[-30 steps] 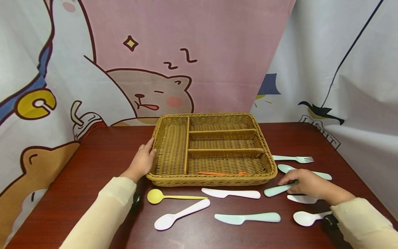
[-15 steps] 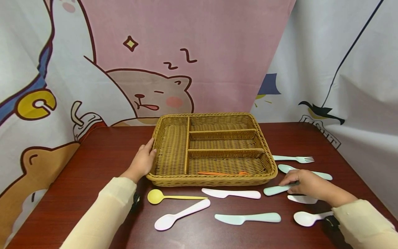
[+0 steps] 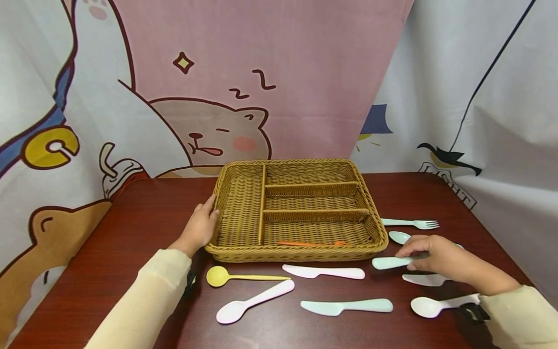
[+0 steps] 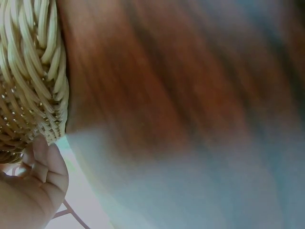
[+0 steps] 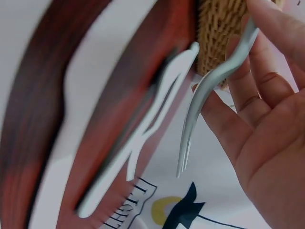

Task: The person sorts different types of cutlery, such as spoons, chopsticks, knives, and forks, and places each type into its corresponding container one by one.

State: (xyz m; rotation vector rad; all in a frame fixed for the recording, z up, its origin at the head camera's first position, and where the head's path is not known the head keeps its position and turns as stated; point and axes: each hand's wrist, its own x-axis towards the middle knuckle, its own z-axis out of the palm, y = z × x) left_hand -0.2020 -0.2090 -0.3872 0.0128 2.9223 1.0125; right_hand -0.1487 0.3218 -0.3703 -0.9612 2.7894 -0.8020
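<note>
My left hand grips the left rim of a brown wicker basket divided into compartments; the left wrist view shows its fingers against the woven wall. An orange fork lies in the front compartment. My right hand pinches a mint-green fork, its handle pointing left toward the basket. In the right wrist view the held fork shows its curved, slit end, while the head view hides that end behind the hand. Close to this hand are a mint spoon and a white knife.
Another mint fork lies right of the basket. In front are a yellow spoon, a pink spoon, a pink knife, a mint knife and a white spoon. A printed cloth hangs behind the table.
My right hand has shifted slightly right and up with the mint fork, now covering more of the mint spoon's handle. The left hand and basket stay in place.
</note>
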